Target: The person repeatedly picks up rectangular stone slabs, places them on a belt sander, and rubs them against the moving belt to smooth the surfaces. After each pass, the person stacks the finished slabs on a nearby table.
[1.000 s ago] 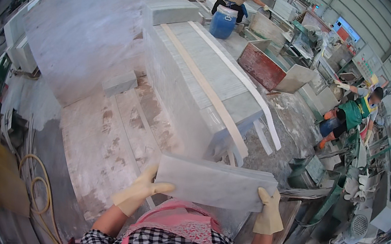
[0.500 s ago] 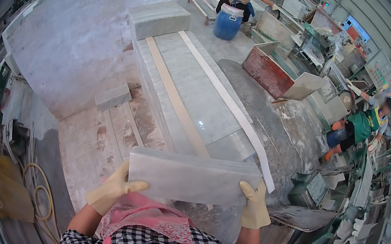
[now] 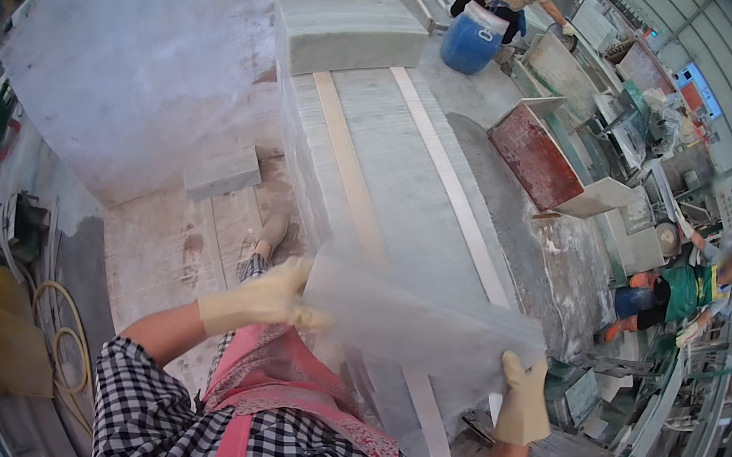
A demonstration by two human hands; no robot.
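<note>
Holding up a pale grey slab (image 3: 424, 316) between two gloved hands looks to be the step in hand, a matter of bringing it over the near end of a long stack of slabs (image 3: 400, 187). The slab hangs in front of the body, tilted in view with its right end lower than its left; blur hides whether it is one sheet or several pressed together, and whether it touches the stack cannot be told. The left grip (image 3: 260, 300) is clasped on its left end, thumb on the near face, and the right grip (image 3: 524, 405) is closed around its right end, thumb likewise in front. As a judgement, the next move calls for evening out the two ends, keeping both holds firm and watching that no fingers get caught under an edge. Along the top of the stack run a tan strip (image 3: 351, 170) and a white strip (image 3: 456, 190), while another pale strip (image 3: 428, 420) pokes out below the slab toward the body. A raised block of slabs (image 3: 354, 45) sits across the stack's far end, and a smaller block (image 3: 224, 176) lies on the stained floor (image 3: 160, 265) to the left. Farther out are a blue drum (image 3: 473, 43), a red-sided trough (image 3: 535, 154) and a co-worker in a green apron (image 3: 684, 292).
</note>
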